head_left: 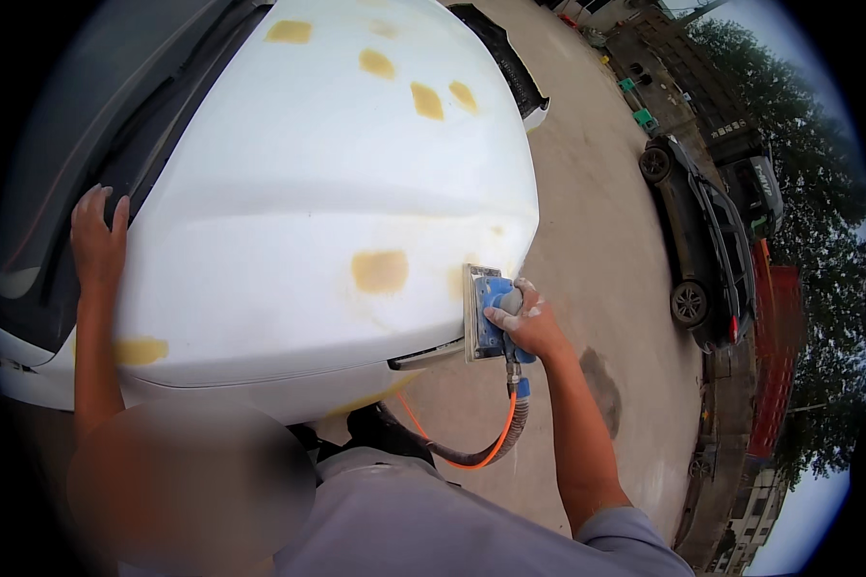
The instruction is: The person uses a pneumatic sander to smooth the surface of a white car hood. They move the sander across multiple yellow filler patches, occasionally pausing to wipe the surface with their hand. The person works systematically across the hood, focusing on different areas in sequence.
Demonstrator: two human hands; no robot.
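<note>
A white car bonnet (308, 173) with several yellowish filler patches fills the middle of the view. My right hand (527, 322) grips a blue air sander (486, 313) with a flat metal pad, pressed against the bonnet's right edge beside a filler patch (379, 270). An orange air line and a grey hose (481, 447) hang from the sander toward my body. My left hand (98, 240) rests flat on the bonnet's left edge, next to the dark windscreen (77, 135), fingers spread and holding nothing.
Concrete ground (606, 240) lies to the right of the car. A dark car (702, 231) is parked further right, with red structures, buildings and trees behind it. A dark stain marks the ground near my right forearm.
</note>
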